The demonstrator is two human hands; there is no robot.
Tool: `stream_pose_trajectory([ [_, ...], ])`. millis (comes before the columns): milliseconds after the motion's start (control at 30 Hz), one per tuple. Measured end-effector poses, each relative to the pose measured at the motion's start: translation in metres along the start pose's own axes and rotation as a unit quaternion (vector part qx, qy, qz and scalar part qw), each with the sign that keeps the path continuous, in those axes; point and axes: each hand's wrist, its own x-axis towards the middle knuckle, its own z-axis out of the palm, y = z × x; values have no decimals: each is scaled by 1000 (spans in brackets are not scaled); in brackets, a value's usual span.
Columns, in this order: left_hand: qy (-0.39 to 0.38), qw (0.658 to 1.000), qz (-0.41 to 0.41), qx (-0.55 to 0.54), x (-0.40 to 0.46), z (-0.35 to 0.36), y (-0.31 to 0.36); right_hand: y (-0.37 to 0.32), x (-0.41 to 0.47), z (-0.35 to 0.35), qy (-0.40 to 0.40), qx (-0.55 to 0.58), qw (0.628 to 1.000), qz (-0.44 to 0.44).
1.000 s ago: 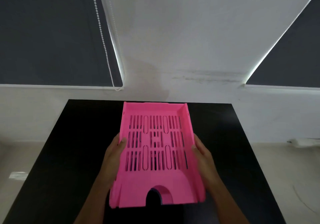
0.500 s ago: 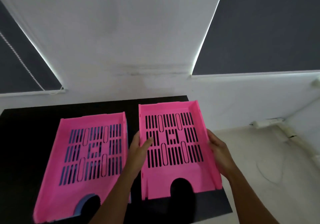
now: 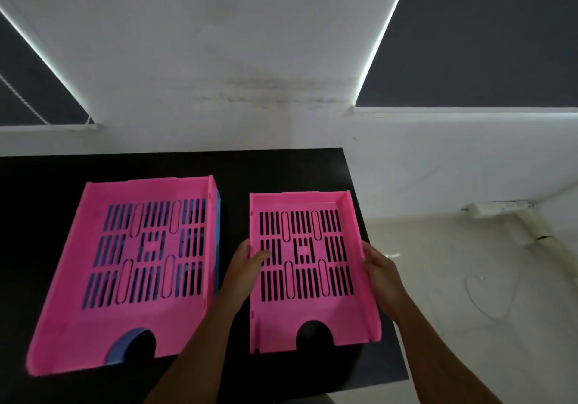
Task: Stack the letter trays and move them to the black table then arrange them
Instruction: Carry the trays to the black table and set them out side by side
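Left hand (image 3: 248, 262) and right hand (image 3: 380, 273) clamped pink tray (image 3: 308, 273) by long sides, thumbs over rims. Tray on table (image 3: 275, 165) right end, long axis toward wall, stack (image 3: 134, 266) just left.

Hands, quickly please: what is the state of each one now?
Left hand: closed on the left wall of the right pink tray.
Right hand: closed on the same tray's right wall.

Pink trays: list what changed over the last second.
Both hands, left hand and right hand, lifted the top pink tray off the stack and carried it right, onto the black table. Another pink tray stayed atop the blue tray. The grip is unchanged.
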Motion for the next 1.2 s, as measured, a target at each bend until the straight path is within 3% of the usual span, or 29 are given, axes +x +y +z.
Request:
stream_pose_trajectory([
  [167,-8,1000,28,10,-20,-8,28,-12,1,1,33,-51,997,-42],
  [333,34,995,91,-2,-33,-40,48,-59,-3,34,93,-14,991,-98],
  [500,113,984,140,9,-43,-107,55,-99,-9,97,29,-19,993,-113],
  [600,199,967,146,59,-49,-161,46,-111,-20,143,-21,-10,992,-126],
  [733,278,954,74,84,-60,-234,24,-99,-38,206,-78,32,993,-77],
  [833,222,972,-2,80,-52,-273,4,-84,-56,248,-120,40,991,-41],
  [1067,123,991,51,-12,-43,-319,18,-107,-68,288,-69,96,992,-33],
  [1200,117,990,70,-21,-43,-357,28,-136,-78,322,-63,120,990,-39],
])
